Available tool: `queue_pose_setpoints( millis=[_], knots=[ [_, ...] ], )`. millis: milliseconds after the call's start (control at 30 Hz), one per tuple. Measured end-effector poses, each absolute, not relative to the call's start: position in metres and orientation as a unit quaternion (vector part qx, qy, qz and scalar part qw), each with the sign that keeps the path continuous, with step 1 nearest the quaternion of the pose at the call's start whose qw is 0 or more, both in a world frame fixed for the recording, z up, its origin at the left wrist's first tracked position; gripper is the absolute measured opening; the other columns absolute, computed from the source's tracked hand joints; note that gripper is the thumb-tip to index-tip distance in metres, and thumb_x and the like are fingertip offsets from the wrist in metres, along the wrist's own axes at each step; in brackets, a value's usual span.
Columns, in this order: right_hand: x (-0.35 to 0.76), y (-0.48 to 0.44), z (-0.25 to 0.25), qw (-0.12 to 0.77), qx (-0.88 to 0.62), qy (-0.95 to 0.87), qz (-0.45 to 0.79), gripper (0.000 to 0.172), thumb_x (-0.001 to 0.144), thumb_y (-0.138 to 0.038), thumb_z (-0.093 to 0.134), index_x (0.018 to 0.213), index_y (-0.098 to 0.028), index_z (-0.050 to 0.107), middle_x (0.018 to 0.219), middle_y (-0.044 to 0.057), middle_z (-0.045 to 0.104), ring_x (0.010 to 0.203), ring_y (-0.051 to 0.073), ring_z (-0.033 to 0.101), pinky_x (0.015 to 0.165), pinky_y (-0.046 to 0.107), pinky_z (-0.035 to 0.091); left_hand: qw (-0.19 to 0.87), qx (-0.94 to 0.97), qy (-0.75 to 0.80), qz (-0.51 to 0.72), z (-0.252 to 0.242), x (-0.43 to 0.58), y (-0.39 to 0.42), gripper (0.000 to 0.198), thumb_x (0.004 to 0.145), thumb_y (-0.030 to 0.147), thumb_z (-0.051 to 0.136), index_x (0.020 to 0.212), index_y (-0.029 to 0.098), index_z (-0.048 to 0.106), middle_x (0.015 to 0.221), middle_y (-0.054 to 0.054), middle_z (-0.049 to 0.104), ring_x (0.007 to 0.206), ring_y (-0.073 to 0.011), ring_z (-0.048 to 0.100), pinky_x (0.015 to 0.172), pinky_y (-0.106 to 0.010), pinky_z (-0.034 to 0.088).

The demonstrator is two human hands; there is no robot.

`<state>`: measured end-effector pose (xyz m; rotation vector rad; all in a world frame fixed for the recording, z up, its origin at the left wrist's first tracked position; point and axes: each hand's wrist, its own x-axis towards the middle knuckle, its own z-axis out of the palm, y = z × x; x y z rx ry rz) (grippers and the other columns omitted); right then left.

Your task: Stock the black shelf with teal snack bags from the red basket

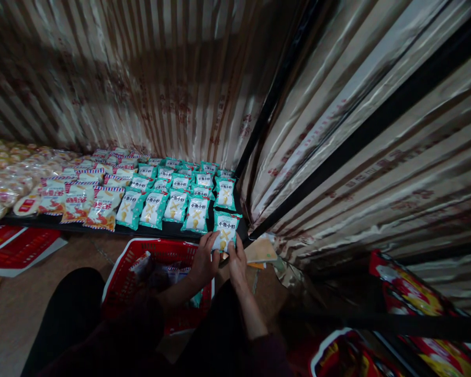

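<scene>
Between both hands I hold a teal-and-white snack bag (pixel 224 226) at the right end of a low black shelf (pixel 188 233). My left hand (pixel 204 255) grips its lower left corner, and my right hand (pixel 236 257) grips its lower right side with the thumb on the front. Rows of matching teal snack bags (pixel 196 213) stand on the shelf to the left of and behind the held one. Below my left forearm is a red basket (pixel 120 272) with several snack packs inside, partly hidden by my arm.
Farther left on the shelf stand white-and-orange snack bags (pixel 102 205) and clear-wrapped packs (pixel 27 204). A striped curtain (pixel 172 78) hangs behind, with black poles (pixel 337 157) slanting across it at right. Red-and-yellow packages (pixel 416 293) and another basket (pixel 322 351) are at lower right.
</scene>
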<state>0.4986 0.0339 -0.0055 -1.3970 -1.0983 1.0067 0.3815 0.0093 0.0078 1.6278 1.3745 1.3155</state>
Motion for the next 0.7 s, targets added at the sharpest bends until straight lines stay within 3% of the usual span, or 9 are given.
queue_pose_setpoints(
  millis=[333, 700],
  knots=[
    [0.497, 0.07, 0.009, 0.499, -0.595, -0.501, 0.383, 0.067, 0.083, -0.057, 0.044, 0.137, -0.017, 0.039, 0.13, 0.012, 0.055, 0.118, 0.023, 0.051, 0.098, 0.036, 0.04, 0.322, 0.598, 0.521, 0.517, 0.009, 0.397, 0.053, 0.05, 0.081, 0.018, 0.043, 0.13, 0.012, 0.045, 0.138, -0.017, 0.041, 0.131, -0.0261, 0.035, 0.113, -0.044, 0.024],
    [0.503, 0.121, -0.007, 0.436, -0.656, -0.558, 0.262, 0.066, 0.084, -0.058, 0.034, 0.133, -0.015, 0.045, 0.13, 0.015, 0.055, 0.118, 0.027, 0.051, 0.1, 0.042, 0.036, 0.261, 0.61, 0.583, 0.469, -0.007, 0.413, 0.096, 0.049, 0.084, 0.018, 0.036, 0.132, 0.01, 0.04, 0.14, -0.017, 0.04, 0.133, -0.0249, 0.034, 0.113, -0.045, 0.028]
  ],
)
